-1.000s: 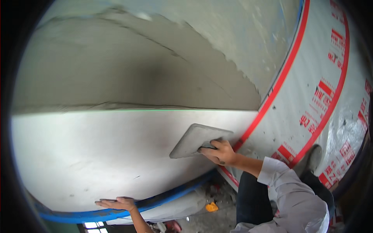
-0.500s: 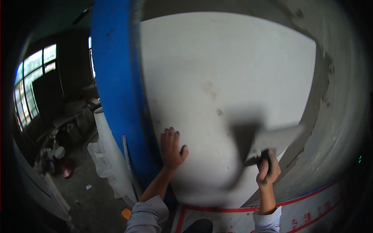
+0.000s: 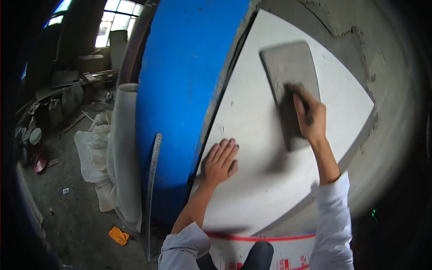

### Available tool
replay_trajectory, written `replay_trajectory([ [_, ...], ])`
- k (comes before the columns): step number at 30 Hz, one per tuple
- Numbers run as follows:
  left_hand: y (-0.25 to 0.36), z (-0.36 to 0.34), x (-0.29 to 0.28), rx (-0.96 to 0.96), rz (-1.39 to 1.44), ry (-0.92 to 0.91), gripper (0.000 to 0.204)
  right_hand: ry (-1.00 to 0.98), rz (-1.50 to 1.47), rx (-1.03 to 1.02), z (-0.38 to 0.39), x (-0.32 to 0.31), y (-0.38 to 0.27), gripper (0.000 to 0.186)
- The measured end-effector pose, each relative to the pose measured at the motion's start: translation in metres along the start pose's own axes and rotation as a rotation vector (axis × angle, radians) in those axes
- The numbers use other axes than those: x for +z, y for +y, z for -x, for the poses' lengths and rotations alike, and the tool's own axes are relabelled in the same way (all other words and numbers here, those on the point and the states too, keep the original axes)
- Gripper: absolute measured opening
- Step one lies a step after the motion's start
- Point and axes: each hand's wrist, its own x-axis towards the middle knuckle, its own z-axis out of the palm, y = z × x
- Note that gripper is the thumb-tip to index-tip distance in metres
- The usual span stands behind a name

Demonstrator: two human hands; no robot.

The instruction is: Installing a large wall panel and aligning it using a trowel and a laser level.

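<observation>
A large white tile panel lies against the grey wall, with grey mortar around its edges. My left hand rests flat near the panel's left edge, fingers stretched out. Wrapped around the handle of a grey rectangular float is my right hand. The float is over the upper middle of the panel, its long side running up and down with a slight tilt. Whether its whole face touches the panel I cannot tell. A dark shadow falls below it.
A blue-coated strip of wall borders the panel on the left. A long metal ruler leans there, beside a rolled pale sheet. An orange cloth and a red bowl lie on the floor. Printed sheeting covers the floor below.
My right hand has carried the float up the panel and turned it from slanting sideways to nearly upright. My left hand stays flat on the panel. The whole view has tilted and shifted.
</observation>
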Motion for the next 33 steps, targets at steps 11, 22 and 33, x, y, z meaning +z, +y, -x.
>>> replay_trajectory([
  [11, -0.012, -0.004, -0.008, -0.018, -0.011, 0.009, 0.053, -0.039, -0.002, -0.006, -0.034, 0.019, -0.031, 0.026],
  [22, 0.000, -0.008, -0.004, -0.017, 0.003, -0.029, 0.054, 0.097, -0.069, 0.060, -0.017, -0.001, -0.017, 0.025],
  [33, -0.004, 0.005, -0.006, 0.073, -0.074, -0.076, 0.058, 0.352, -0.228, 0.508, 0.091, -0.042, 0.050, 0.025],
])
